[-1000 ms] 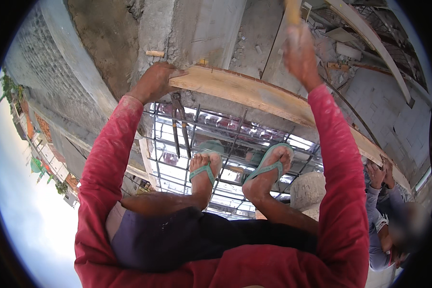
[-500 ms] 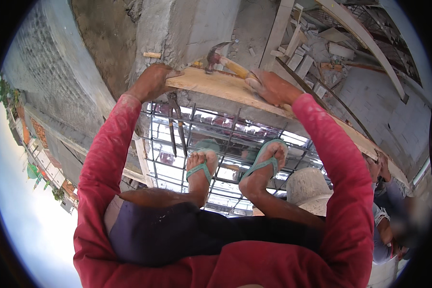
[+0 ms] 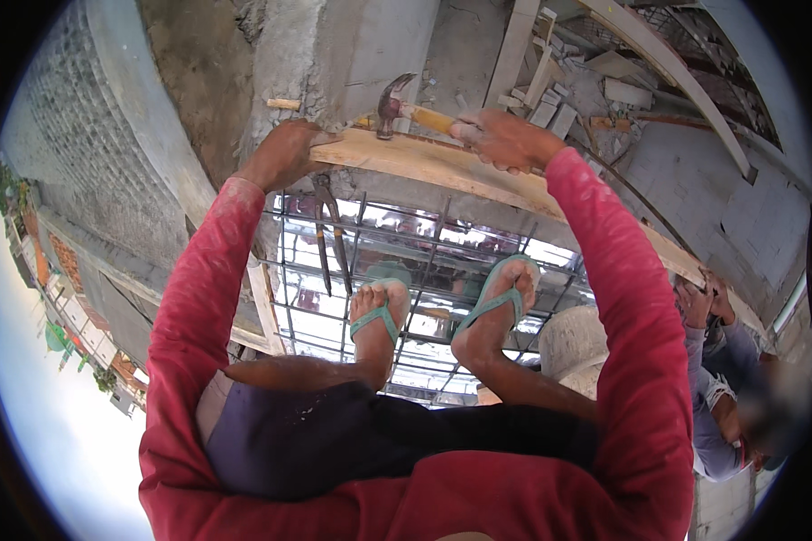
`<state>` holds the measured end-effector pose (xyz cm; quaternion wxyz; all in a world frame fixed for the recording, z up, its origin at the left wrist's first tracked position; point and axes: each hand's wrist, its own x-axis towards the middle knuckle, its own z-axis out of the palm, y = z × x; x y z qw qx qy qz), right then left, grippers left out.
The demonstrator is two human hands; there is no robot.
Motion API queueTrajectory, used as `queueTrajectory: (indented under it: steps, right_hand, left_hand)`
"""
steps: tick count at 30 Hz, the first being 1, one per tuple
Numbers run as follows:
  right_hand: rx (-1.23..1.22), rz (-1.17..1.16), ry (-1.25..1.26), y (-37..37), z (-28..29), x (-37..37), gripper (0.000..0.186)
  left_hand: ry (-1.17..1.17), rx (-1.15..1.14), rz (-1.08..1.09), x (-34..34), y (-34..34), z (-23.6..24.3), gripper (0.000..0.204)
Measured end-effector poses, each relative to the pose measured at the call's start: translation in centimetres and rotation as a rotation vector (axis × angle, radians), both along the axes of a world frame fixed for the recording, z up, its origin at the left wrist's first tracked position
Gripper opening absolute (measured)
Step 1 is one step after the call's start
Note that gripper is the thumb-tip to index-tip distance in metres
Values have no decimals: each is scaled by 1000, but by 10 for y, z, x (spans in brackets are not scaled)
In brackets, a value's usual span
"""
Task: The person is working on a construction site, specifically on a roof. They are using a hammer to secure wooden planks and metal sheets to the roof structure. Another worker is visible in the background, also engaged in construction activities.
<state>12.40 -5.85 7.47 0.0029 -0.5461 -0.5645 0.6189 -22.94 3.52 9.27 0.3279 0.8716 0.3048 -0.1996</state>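
My left hand [image 3: 280, 153] grips the left end of a long pale wooden plank [image 3: 595, 212] that lies along a concrete edge. My right hand [image 3: 505, 142] is closed on a claw hammer [image 3: 429, 117] with a yellow handle, whose head is over the plank just right of my left hand. Long dark pincers [image 3: 338, 239] with partly yellow handles rest over the rebar mesh [image 3: 397, 234] below my left hand. My feet [image 3: 374, 320] in green flip-flops are on that mesh.
A pale bucket [image 3: 568, 352] is beside my right foot. A co-worker's hands [image 3: 704, 298] touch the plank's far right. Rubble and boards [image 3: 550, 81] lie beyond the plank. A rough concrete wall [image 3: 99, 135] runs along the left, with rooftops and trees past it.
My right hand swung the hammer down from high at the upper right to the plank, and has since lifted slightly. My left hand stays at the plank's end.
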Motion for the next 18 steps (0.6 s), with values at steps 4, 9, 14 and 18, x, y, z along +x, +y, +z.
queueTrajectory:
  steps: [4, 9, 14, 18]
  right_hand:
    - [-24, -394, 9, 0, 32, 28, 45]
    - [117, -704, -72, -15, 145, 79, 45]
    - [622, -964, -216, -90, 234, 79, 42]
    - [567, -1017, -400, -140, 300, 89, 35]
  left_hand:
    - [32, -34, 34, 7, 0, 7, 44]
    - [38, -25, -50, 27, 3, 16, 44]
    - [-273, -79, -257, 66, -13, 7, 45]
    - [-70, -110, -363, 96, -27, -7, 44]
